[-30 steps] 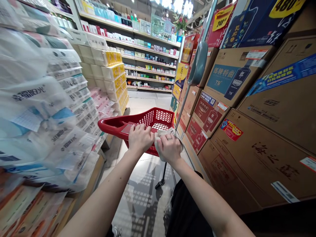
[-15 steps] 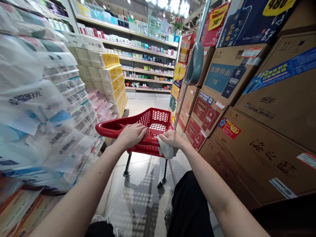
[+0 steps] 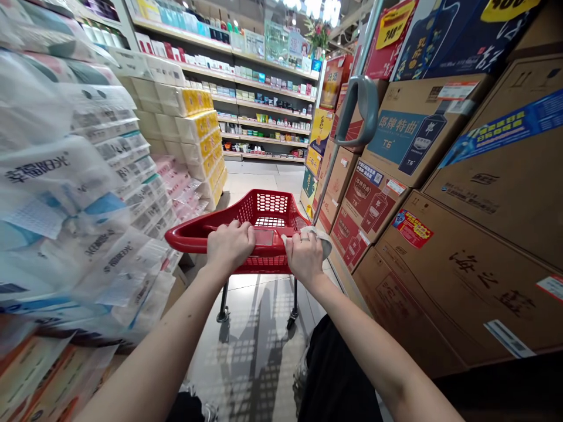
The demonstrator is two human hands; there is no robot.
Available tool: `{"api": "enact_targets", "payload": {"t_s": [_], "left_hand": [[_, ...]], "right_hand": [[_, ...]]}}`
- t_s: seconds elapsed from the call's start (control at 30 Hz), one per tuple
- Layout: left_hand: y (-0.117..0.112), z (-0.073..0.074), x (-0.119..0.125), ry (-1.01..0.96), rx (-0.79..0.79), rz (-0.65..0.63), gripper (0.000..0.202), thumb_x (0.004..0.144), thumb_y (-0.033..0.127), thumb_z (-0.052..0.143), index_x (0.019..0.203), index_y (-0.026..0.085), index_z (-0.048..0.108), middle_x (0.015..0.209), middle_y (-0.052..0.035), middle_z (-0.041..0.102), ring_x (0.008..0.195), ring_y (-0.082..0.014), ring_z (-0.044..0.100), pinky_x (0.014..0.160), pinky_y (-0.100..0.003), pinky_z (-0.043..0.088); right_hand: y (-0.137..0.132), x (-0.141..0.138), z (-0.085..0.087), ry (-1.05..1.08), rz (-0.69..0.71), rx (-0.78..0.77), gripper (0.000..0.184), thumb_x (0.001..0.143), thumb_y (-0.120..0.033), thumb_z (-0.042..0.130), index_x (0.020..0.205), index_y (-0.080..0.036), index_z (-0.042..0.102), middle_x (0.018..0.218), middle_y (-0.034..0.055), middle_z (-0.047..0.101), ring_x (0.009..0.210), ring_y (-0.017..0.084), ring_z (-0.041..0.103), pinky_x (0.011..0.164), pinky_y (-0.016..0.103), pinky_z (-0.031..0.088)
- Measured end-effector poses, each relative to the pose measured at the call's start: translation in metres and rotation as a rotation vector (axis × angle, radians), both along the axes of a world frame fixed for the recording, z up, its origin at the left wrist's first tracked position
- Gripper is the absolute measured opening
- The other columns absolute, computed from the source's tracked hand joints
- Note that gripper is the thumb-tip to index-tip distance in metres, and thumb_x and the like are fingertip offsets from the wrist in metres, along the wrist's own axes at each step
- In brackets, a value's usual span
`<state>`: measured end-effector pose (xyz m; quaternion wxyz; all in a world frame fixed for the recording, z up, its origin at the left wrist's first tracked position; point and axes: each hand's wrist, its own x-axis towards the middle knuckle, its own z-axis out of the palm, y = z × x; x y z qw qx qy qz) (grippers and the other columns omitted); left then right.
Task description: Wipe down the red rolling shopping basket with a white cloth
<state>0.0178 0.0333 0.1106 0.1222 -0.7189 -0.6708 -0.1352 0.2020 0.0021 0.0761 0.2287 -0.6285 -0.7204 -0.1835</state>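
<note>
A red plastic shopping cart stands in front of me in the aisle, its basket facing away. My left hand is closed over the middle of its red handle, knuckles up. At the right end of the handle, my right hand has its fingers curled over the bar, a ring on one finger. A whitish cloth is bunched under and beside that hand, partly hidden by it. A slanting metal pole with a grey loop handle rises beside the cart's right side; its lower end is hidden.
Packs of tissue paper are stacked high on the left, with yellow-ended packs farther along. Cardboard cartons form a wall on the right. Cosmetics shelves cross the far end of the tiled floor.
The cart has turned slightly and its handle is more level. My right hand has rolled over the bar, and the cloth has shifted from hanging below it to its right side.
</note>
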Motion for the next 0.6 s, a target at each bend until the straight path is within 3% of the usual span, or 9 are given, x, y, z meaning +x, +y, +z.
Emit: {"api": "enact_targets", "payload": {"t_s": [0.13,0.3,0.4,0.47,0.6], "left_hand": [[-0.005,-0.002,0.002,0.005,0.040,0.013,0.050,0.091,0.043,0.019,0.099,0.019,0.063,0.103,-0.0119,0.063,0.088,-0.0282,0.057,0.070,-0.038,0.040],[-0.009,0.001,0.003,0.023,0.016,-0.007,0.051,0.091,0.044,0.019,0.105,0.019,0.062,0.104,-0.0124,0.063,0.092,-0.0275,0.058,0.074,-0.038,0.042],[-0.006,0.007,-0.006,-0.003,-0.090,-0.093,0.053,0.090,0.050,0.019,0.112,0.023,0.060,0.106,-0.0102,0.064,0.095,-0.0258,0.059,0.078,-0.036,0.042],[-0.003,0.010,-0.015,-0.046,-0.195,-0.146,0.055,0.090,0.054,0.017,0.114,0.027,0.059,0.109,-0.0076,0.064,0.096,-0.0251,0.060,0.077,-0.035,0.043],[0.002,0.011,-0.028,-0.079,-0.273,-0.114,0.061,0.089,0.057,0.010,0.108,0.027,0.061,0.111,-0.0075,0.065,0.097,-0.0272,0.061,0.074,-0.037,0.044]], "right_hand": [[0.008,-0.010,0.008,0.012,0.034,-0.134,0.045,0.099,-0.034,0.021,0.092,-0.017,0.062,0.092,0.0116,0.068,0.091,0.022,0.060,0.082,0.034,0.040],[0.042,0.007,0.032,-0.007,0.168,-0.464,0.051,0.098,-0.038,0.022,0.085,-0.019,0.068,0.090,0.0088,0.071,0.084,0.021,0.066,0.069,0.028,0.043],[0.053,0.018,0.040,-0.007,0.216,-0.591,0.049,0.097,-0.043,0.027,0.086,-0.021,0.070,0.094,0.0066,0.072,0.085,0.020,0.066,0.067,0.026,0.042],[0.052,0.021,0.038,0.017,0.218,-0.564,0.051,0.097,-0.045,0.026,0.086,-0.021,0.070,0.092,0.0052,0.072,0.084,0.019,0.065,0.067,0.025,0.041],[0.032,0.018,0.025,0.071,0.186,-0.304,0.056,0.099,-0.047,0.018,0.088,-0.023,0.067,0.088,0.0032,0.071,0.082,0.015,0.063,0.071,0.024,0.038]]}}
